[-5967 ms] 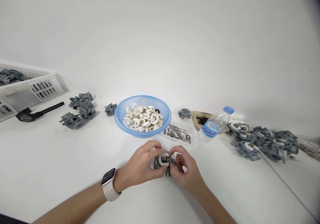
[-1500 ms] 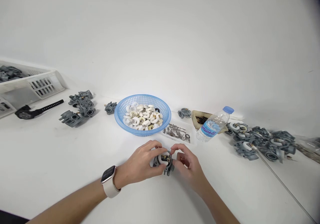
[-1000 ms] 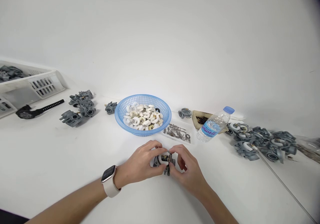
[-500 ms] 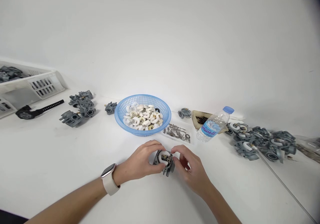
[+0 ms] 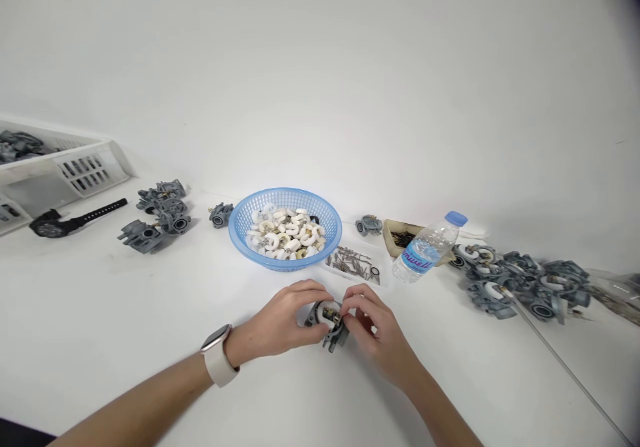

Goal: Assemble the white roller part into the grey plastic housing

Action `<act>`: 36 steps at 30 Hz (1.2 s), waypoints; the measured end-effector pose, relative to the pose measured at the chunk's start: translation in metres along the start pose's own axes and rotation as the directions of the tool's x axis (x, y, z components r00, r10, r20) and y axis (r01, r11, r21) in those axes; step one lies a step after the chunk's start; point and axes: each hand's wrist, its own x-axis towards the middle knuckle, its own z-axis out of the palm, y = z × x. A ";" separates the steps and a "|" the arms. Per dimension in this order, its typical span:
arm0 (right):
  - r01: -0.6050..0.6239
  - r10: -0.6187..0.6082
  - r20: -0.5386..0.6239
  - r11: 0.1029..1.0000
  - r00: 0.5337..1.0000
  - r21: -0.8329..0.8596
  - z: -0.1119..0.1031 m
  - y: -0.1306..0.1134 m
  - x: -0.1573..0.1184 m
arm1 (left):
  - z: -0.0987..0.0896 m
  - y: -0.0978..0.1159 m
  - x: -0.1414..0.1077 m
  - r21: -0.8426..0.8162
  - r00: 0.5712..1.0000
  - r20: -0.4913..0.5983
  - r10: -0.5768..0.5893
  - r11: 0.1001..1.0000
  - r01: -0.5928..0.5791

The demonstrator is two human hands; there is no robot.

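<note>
Near the table's [image 5: 125,340] front edge, the left hand [image 5: 280,320] grips a small grey carburetor body [image 5: 327,320] from its left side, fingers curled around it. The right hand [image 5: 377,330] pinches at its right side, fingertips [image 5: 350,304] narrow on the white float on top. Just beyond lie loose pins [image 5: 353,264]. Farther back sits a blue basket [image 5: 240,224] of white floats, with a water bottle [image 5: 425,247] to the right.

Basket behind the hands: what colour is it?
Blue, a perforated plastic basket holding white ring-shaped parts; the head view shows it clearly.
</note>
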 end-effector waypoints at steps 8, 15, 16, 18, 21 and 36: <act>-0.068 0.067 0.078 0.998 0.995 0.002 0.000 -0.001 0.000 | -0.002 0.002 0.001 0.001 0.999 0.032 0.000 1.000 0.000; -0.058 0.061 0.091 0.998 0.994 -0.032 0.002 -0.003 0.000 | -0.003 0.004 0.001 -0.006 0.999 0.048 -0.004 1.000 0.005; -0.058 0.061 0.088 0.998 0.994 -0.034 0.002 -0.003 0.001 | -0.003 0.005 0.001 -0.004 0.999 0.048 -0.004 1.000 0.004; -0.059 0.061 0.090 0.998 0.994 -0.033 0.002 -0.002 0.001 | -0.003 0.005 0.001 -0.001 0.999 0.049 -0.005 1.000 0.005; -0.056 0.058 0.095 0.998 0.994 -0.022 0.002 0.000 0.001 | -0.003 0.005 0.000 -0.003 0.999 0.047 -0.010 1.000 0.010; -0.083 0.077 0.089 0.995 0.993 0.057 0.003 0.003 0.003 | -0.003 0.006 0.003 -0.006 0.999 0.042 -0.015 1.000 0.015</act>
